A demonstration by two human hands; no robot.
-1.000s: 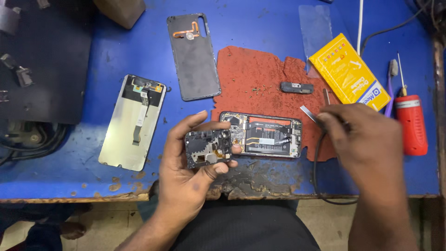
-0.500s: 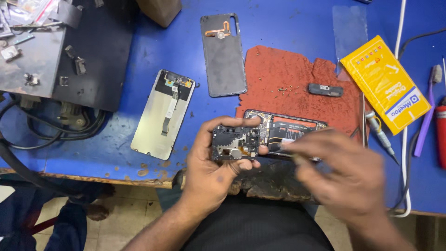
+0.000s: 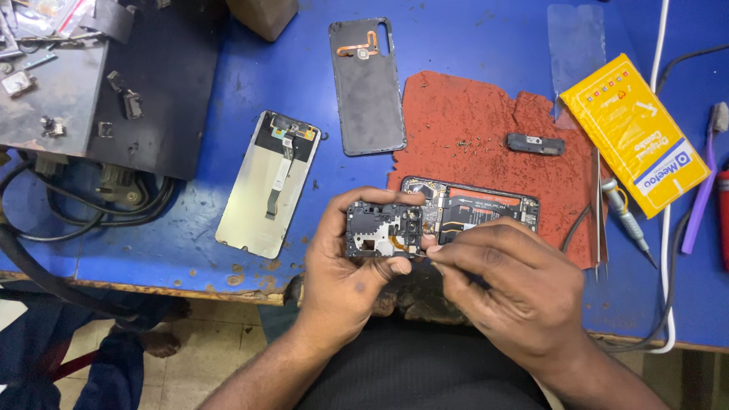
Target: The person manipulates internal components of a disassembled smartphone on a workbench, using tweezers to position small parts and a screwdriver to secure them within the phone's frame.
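Opened phone [image 3: 486,212] in both hands

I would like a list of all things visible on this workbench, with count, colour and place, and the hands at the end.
opened phone: one, black, on red mat, near edge
black cover piece: one, in left hand
red mat: one, bench centre
back cover: one, dark grey, above centre
screen panel: one, pale, left of centre
small screws: several, on mat
small black part: one, on mat
yellow packet: one, right
screwdriver: one, right of mat
toothbrush: one, purple, far right
left hand: holds cover piece
right hand: fingertips at phone
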